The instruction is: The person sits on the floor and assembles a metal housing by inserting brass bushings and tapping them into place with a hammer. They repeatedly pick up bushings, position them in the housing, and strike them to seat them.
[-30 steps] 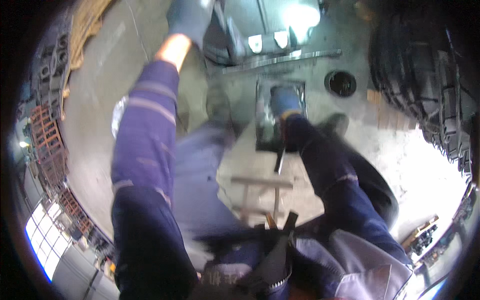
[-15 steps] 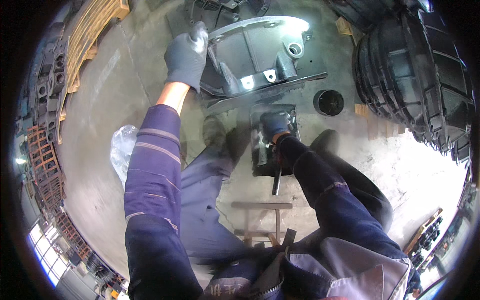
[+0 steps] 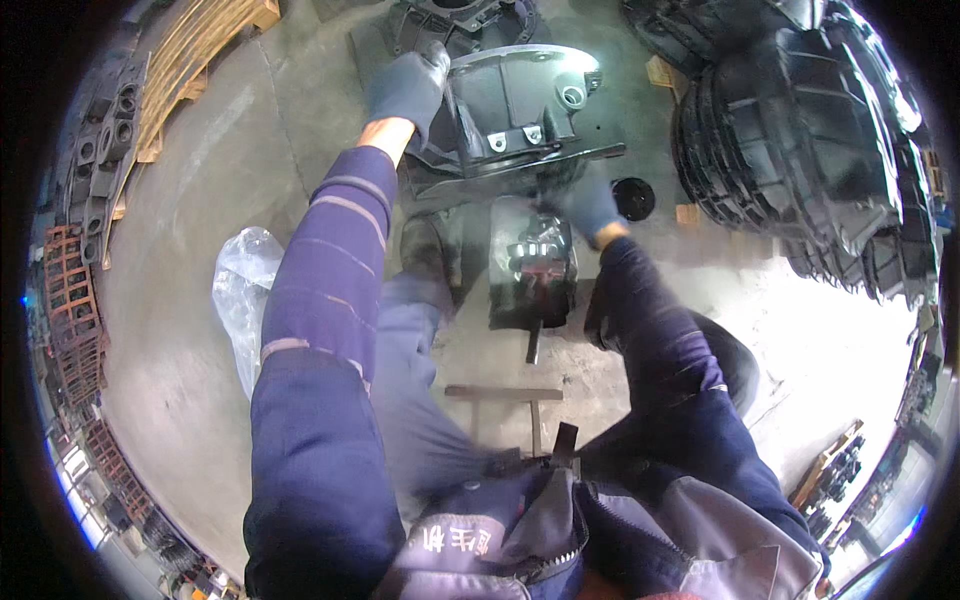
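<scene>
1. Left hand (image 3: 408,85), gloved, fingers curled over the left edge of a large dark metal casting (image 3: 520,110) that stands tilted on the floor (image 3: 200,200).
2. Right hand (image 3: 590,205), gloved and blurred, at the casting's lower right edge; whether it grips cannot be told.
3. Metal tray (image 3: 532,270), below and between the two hands.
4. Round black cap (image 3: 632,198), just right of the right hand.
5. Clear plastic bag (image 3: 240,290), well left of the left forearm.
6. Stacked black castings (image 3: 800,130), far right.
</scene>
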A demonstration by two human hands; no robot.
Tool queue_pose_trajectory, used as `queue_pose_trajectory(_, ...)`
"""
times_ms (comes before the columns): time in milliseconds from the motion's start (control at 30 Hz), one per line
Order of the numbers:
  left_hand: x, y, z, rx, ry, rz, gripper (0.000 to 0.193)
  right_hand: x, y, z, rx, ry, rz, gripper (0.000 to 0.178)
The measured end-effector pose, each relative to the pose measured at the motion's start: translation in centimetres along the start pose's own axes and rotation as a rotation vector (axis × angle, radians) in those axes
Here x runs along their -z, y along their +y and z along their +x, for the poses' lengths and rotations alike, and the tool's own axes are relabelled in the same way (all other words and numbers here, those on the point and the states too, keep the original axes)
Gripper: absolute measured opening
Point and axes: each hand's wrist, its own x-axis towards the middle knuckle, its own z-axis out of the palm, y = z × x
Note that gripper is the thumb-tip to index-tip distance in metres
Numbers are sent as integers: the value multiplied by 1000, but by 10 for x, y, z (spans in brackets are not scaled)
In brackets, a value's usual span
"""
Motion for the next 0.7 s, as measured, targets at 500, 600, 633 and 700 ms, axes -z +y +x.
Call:
queue_pose_trajectory(500, 48, 97, -174, -303, -512, -1567, 31, 193, -131, -78, 297, 384, 647, 39)
queue_pose_trajectory(600, 33, 99, -166, -74, -575, -1847, 28, 189, -122, -74, 321, 381, 601, 39)
queue_pose_trajectory(633, 30, 100, -164, -138, -560, -1877, 28, 189, -120, -72, 336, 385, 614, 39)
queue_pose_trajectory(700, 25, 101, -163, -79, -512, -1871, 27, 189, -119, -67, 335, 413, 559, 37)
